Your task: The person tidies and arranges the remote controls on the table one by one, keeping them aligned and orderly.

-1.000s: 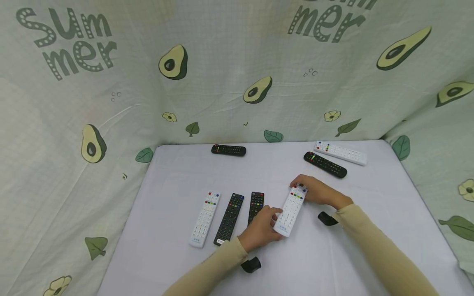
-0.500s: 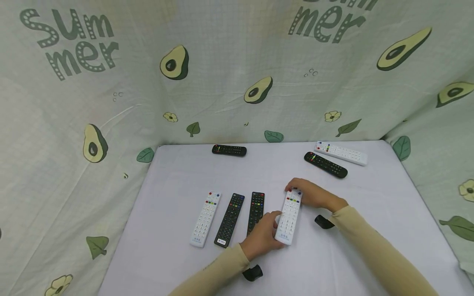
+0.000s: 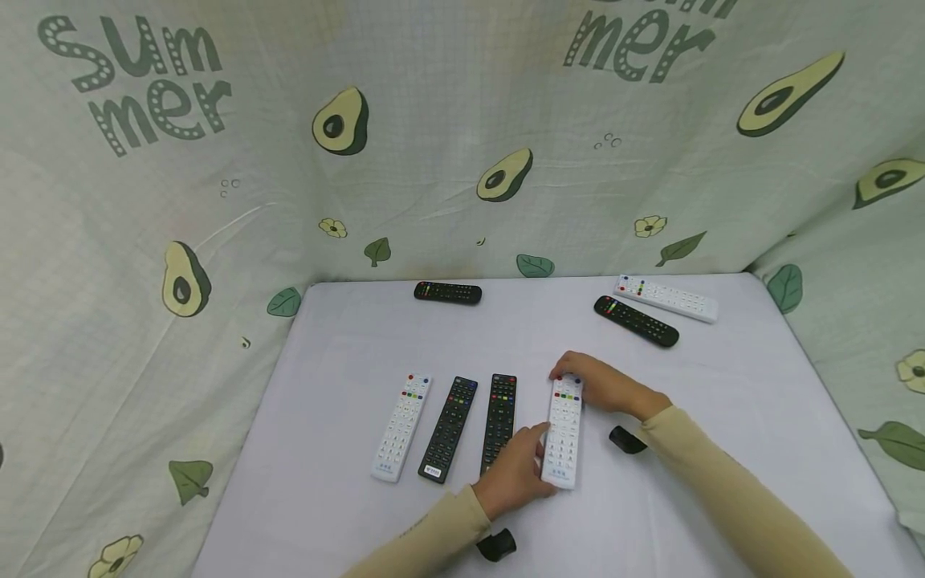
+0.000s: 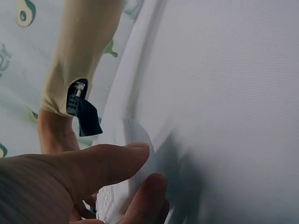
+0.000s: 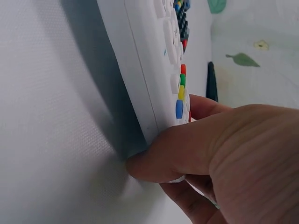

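Between both hands is a white remote control (image 3: 562, 433), buttons facing up, its coloured keys toward the far end. My left hand (image 3: 511, 474) grips its near end, thumb and fingers on the edges in the left wrist view. At the far end my right hand (image 3: 603, 384) holds it, the thumb along the side in the right wrist view. A shadow shows beside the white remote (image 5: 140, 70); whether it touches the table I cannot tell. Left of it lie a black remote (image 3: 500, 417), partly behind my left hand, another black remote (image 3: 448, 429) and a white remote (image 3: 401, 428), roughly side by side.
At the back of the white table (image 3: 347, 337) lies a black remote (image 3: 448, 293). Toward the back right are a black remote (image 3: 636, 321) and a white remote (image 3: 666, 299), both slanted. A patterned cloth (image 3: 433, 120) hangs behind the table and along its sides.
The white remote has moved left and nearer to me, turning until it points almost straight away. Both hands have moved with it, still holding its ends. The other remotes lie where they were.
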`<action>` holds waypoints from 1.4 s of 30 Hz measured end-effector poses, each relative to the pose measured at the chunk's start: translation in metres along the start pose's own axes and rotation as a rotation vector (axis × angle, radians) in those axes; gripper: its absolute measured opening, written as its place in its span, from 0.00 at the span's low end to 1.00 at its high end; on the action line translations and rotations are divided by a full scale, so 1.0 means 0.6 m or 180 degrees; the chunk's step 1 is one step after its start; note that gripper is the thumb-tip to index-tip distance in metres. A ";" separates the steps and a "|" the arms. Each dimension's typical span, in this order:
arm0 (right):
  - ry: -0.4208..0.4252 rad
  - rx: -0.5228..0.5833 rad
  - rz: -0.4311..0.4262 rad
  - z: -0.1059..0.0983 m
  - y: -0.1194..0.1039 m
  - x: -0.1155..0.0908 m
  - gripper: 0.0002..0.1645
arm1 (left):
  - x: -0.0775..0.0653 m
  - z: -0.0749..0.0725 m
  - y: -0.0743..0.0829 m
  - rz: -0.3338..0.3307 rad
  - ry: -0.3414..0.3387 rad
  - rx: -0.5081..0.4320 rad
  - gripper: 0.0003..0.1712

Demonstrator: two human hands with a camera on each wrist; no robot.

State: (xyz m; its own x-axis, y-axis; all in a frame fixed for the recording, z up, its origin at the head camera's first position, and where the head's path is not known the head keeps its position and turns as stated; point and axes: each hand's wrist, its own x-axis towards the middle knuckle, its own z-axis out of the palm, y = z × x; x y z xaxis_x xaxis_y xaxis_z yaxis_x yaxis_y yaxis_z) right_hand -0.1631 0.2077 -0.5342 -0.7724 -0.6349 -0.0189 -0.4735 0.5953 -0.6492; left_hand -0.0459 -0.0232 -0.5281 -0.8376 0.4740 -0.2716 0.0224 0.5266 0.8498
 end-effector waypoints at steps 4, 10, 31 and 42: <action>0.0073 -0.0089 -0.0021 0.010 0.002 -0.003 0.36 | 0.000 0.006 0.000 -0.0028 0.0016 -0.0058 0.57; 0.0230 -0.0258 -0.0022 0.019 0.002 -0.011 0.36 | 0.001 0.010 0.002 0.0011 0.0002 -0.0124 0.57; 0.1445 -0.0152 0.1148 -0.066 0.064 -0.090 0.31 | 0.096 -0.048 0.057 0.0365 0.0196 0.0386 0.39; 0.1889 -0.0147 0.1586 -0.073 0.095 -0.120 0.32 | 0.185 -0.060 0.085 0.0371 0.0454 0.0428 0.32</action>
State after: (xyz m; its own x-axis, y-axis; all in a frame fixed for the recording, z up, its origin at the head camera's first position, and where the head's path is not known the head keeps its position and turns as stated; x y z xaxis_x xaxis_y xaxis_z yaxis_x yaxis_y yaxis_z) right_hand -0.1531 0.3087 -0.5367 -0.9901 0.0754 0.1186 -0.0179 0.7694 -0.6385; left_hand -0.1575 0.0309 -0.4989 -0.8936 0.4375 -0.1003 0.1881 0.5678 0.8014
